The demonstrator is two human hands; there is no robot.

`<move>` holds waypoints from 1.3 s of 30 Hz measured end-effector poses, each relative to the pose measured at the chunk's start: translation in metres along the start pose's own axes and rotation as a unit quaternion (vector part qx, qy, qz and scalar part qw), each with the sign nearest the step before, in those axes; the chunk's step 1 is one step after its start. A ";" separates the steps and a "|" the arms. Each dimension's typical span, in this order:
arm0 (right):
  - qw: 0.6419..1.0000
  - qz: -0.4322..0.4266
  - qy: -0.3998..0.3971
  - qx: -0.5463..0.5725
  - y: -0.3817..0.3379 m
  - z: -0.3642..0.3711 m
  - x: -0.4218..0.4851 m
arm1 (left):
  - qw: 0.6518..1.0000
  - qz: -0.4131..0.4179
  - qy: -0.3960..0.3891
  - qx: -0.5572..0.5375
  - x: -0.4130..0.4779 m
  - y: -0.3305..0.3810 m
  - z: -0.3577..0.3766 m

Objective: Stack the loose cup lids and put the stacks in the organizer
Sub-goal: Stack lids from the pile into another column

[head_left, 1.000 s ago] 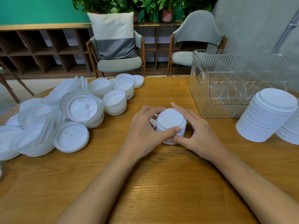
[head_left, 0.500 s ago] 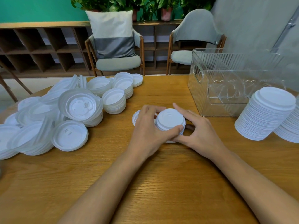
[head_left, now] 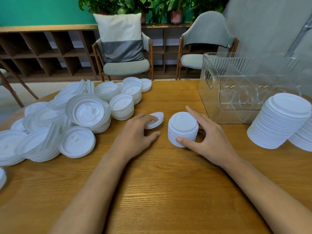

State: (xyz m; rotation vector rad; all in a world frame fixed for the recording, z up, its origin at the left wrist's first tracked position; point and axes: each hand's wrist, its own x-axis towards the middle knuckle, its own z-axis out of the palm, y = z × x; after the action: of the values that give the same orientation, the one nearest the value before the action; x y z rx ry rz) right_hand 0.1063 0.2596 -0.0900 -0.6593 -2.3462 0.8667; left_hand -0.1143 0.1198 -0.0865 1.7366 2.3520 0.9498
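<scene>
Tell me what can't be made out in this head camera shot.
Head view:
- grip of left hand on loose lid: motion blur, fingers cover it.
- small stack, far side: behind right hand.
- rightmost stack: cut by frame edge.
- organizer interior: ribbed walls distort it.
</scene>
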 end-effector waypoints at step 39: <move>0.999 -0.029 -0.013 0.019 -0.009 0.001 -0.002 | 0.964 0.000 0.042 -0.264 -0.004 0.048 0.005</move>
State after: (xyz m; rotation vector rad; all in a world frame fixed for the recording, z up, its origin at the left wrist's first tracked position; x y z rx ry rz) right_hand 0.1045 0.2521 -0.0848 -0.5644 -2.3536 0.8969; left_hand -0.0709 0.1271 -0.0674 1.5016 1.8864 1.5026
